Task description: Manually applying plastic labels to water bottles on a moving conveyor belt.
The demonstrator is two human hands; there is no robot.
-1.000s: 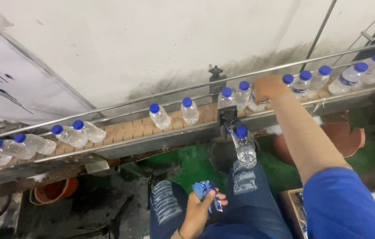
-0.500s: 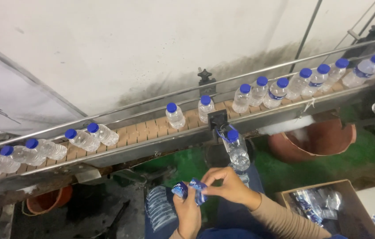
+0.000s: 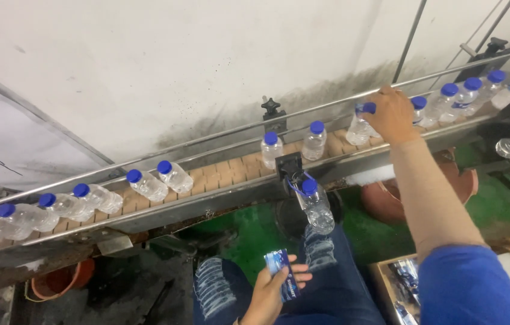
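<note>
Single head-worn view, looking steeply down and forward from a seated position. Near edge: the wearer's knees in torn blue jeans [image 3: 327, 265]. Mid-frame, close: a steel-railed conveyor of tan slats [image 3: 219, 171], slanting from lower left to upper right. Far: a stained white wall [image 3: 207, 66]. The frame appears somewhat tilted. No second view.

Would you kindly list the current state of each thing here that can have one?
Right hand: reaching out, on a clear plastic bottle with a blue cap on the tan slat conveyor.
Left hand: holding a stack of blue label sleeves over the lap.
Bottles at left end: capped, upright on the belt.
Bottle hanging below rail: capped, off the belt.
Cardboard box: open.
</note>
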